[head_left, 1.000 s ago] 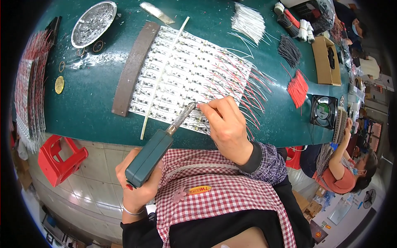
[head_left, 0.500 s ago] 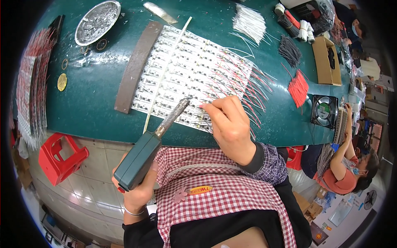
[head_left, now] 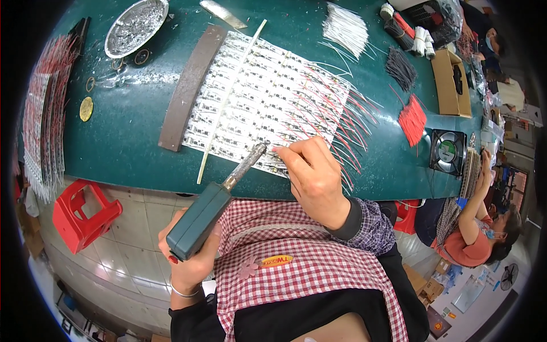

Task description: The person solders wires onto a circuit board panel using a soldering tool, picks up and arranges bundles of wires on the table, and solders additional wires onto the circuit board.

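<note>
Green covers the worktable [head_left: 131, 137], which curves across the upper picture above a pale tiled floor; at its far left edge lie fanned strips with red wires [head_left: 43, 125], and below them on the floor stands a red plastic stool [head_left: 82, 214]; a round metal dish of silvery scraps [head_left: 135, 25] sits at the top left, a small brass disc [head_left: 86, 108] lower down, and a long brown bar [head_left: 191, 85] runs diagonally beside the white panel of small circuit boards [head_left: 256, 97], crossed by a pale thin stick [head_left: 231, 100]; the left hand [head_left: 191, 259] is clenched around the dark green handle of a soldering iron [head_left: 213, 208], held off the table's near edge, its metal tip resting at the panel's lower edge; the right hand [head_left: 310, 174] pinches something thin at that same edge, just beside the tip, too small to tell; a yellow oval label [head_left: 277, 261] sits on the checked apron; further right lie a white wire bundle [head_left: 345, 28], black wires [head_left: 401, 68], red wires [head_left: 413, 119], an open brown cardboard box [head_left: 450, 82] and a square black fan [head_left: 448, 151]; another person [head_left: 478, 228] sits at far right
</note>
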A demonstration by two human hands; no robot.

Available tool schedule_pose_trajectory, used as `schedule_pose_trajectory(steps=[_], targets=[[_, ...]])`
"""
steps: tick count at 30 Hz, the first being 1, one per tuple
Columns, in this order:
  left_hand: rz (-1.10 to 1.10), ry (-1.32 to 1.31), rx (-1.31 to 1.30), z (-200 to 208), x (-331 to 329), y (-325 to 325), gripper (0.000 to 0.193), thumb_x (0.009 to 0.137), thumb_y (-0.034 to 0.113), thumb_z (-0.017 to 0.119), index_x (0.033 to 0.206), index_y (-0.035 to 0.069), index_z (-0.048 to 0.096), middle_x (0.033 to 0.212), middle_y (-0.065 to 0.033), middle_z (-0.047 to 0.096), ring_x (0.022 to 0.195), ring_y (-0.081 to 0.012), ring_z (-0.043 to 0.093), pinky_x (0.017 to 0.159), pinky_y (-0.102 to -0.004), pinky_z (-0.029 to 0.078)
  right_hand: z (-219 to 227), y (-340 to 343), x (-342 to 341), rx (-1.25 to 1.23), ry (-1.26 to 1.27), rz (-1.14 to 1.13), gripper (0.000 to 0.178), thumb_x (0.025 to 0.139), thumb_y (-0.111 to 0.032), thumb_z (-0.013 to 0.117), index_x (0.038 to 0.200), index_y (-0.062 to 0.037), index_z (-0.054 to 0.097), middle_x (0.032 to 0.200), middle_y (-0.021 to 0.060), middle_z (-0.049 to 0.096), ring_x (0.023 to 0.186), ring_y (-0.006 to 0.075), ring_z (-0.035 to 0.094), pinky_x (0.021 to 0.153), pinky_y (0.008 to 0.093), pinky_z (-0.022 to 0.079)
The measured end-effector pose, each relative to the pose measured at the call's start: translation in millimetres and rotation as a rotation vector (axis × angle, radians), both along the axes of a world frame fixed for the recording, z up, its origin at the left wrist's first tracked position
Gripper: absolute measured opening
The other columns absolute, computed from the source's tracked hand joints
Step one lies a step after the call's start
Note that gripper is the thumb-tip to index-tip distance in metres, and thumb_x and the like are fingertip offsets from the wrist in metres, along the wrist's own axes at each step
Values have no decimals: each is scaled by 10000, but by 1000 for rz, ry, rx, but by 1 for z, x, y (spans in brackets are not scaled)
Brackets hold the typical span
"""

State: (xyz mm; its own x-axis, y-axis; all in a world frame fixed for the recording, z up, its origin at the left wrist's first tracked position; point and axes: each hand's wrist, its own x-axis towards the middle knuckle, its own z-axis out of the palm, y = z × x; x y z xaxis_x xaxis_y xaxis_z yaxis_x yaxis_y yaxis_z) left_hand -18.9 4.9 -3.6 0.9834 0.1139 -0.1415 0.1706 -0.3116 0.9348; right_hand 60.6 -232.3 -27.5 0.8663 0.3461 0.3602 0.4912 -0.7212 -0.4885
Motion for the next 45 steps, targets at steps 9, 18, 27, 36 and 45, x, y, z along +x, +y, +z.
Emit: schedule_pose_trajectory(steps=[9,18,27,36,45], targets=[[-92,-167,104,-1,7,-4,141,693,-51,702,829,-56,669,783,-126,630,575,-230,607,524,-301,458,0,0,-1,-44,-6,-2,323,700,106,655,1002,-2,692,843,87,566,754,254,556,643,354,466],[8,-35,-10,-5,-6,0,198,684,-40,713,878,-64,685,783,-130,644,604,-217,632,553,-290,478,1,0,-2,-57,-7,6,324,697,110,646,1001,4,685,849,92,563,765,260,555,643,361,466],[34,-83,-11,-1,-8,1,233,691,-51,724,921,-77,693,821,-125,677,671,-175,656,605,-280,511,6,-7,1,-8,-14,9,280,689,84,650,954,-3,673,868,90,576,799,264,561,645,357,482],[95,-78,-48,-4,-13,2,233,696,-49,734,925,-67,696,806,-99,670,652,-153,635,597,-269,504,33,5,-7,118,8,-6,229,695,94,727,892,-21,708,773,69,603,725,240,577,602,340,466],[71,-31,-87,-5,-18,4,223,695,-58,727,915,-67,689,816,-103,665,662,-159,643,600,-261,494,-4,9,-16,31,-16,-48,246,713,91,729,930,-21,699,790,69,597,728,236,579,618,341,469]])
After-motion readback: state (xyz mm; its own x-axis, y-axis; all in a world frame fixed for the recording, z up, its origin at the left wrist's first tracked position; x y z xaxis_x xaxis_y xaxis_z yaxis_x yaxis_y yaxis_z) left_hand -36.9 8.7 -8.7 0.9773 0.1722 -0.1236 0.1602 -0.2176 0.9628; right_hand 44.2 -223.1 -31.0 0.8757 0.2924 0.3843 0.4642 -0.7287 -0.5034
